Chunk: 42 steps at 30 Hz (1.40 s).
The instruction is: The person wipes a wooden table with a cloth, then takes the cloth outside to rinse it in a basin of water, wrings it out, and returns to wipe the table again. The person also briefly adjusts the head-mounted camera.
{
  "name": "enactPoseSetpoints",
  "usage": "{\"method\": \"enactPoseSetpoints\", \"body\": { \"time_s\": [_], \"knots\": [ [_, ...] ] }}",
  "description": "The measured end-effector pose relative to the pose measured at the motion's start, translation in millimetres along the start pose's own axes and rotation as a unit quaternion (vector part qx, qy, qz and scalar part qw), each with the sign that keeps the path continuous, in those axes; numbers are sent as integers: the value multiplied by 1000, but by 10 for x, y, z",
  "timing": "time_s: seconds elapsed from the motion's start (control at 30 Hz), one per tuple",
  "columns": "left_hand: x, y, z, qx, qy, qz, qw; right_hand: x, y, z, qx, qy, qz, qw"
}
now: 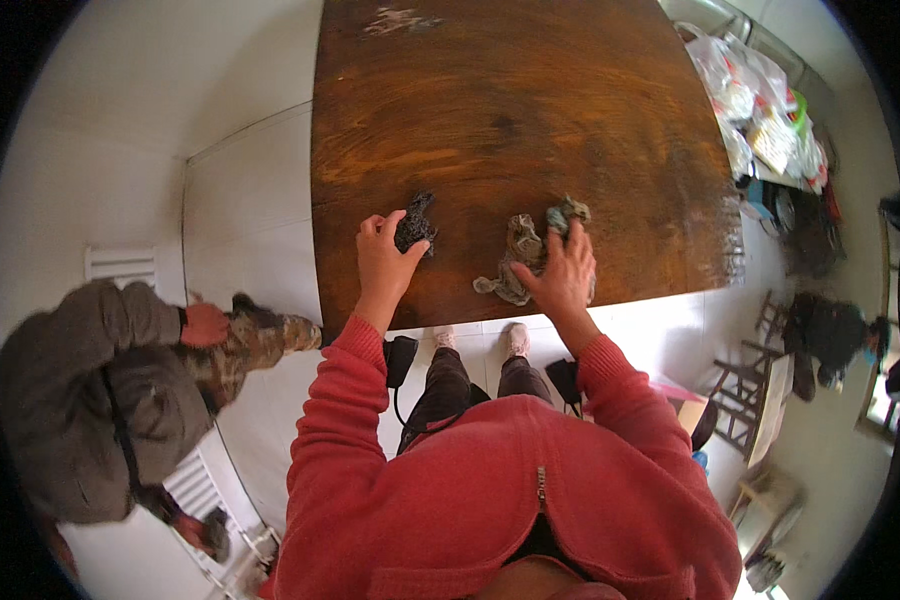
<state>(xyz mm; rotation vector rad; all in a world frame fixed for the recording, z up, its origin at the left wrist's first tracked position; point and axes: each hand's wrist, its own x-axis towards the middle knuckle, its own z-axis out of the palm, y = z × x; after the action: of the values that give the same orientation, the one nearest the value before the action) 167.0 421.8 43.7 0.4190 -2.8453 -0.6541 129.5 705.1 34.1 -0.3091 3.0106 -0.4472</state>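
My left hand [385,262] is at the near left of the brown wooden tabletop [530,130]. Its thumb and fingers curve round a dark, tangled wad like a scouring pad [417,222]. Over a crumpled grey-brown rag [520,248], my right hand [567,270] lies with thumb and fingers spread. The thumb touches the rag's right side, while the fingertips rest at a greenish-grey bunch of cloth [568,211]. Whether the two cloth bunches are one piece, I cannot tell.
Left of the table, a person in a grey-brown jacket [100,400] bends beside a white slatted stool [195,485]. Plastic bags [750,95] are piled beyond the table's right edge. Wooden stools [740,405] stand at the right. A pale smear [400,20] marks the far tabletop.
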Motion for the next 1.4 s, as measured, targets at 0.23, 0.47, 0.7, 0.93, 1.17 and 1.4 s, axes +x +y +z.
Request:
{"method": "enactPoseSetpoints", "body": {
  "time_s": [0.23,0.47,0.7,0.93,1.17,1.4],
  "knots": [
    [262,-372,-136,60,-65,-12,996,232,-633,338,69,20,-193,979],
    [270,-709,-168,69,-60,-10,996,559,288,427,57,90,-105,989],
    [158,-573,-34,57,-43,-30,997,1010,2712,-418,-115,238,221,939],
    [-2,-164,190,70,-42,-99,992,735,2097,-162,57,90,-119,987],
    [-24,-22,430,90,-10,-92,992,1092,3618,-802,-24,197,140,970],
    [-16,12,460,99,-11,-129,987,1830,2156,-280,69,70,-51,994]
  ]
}}
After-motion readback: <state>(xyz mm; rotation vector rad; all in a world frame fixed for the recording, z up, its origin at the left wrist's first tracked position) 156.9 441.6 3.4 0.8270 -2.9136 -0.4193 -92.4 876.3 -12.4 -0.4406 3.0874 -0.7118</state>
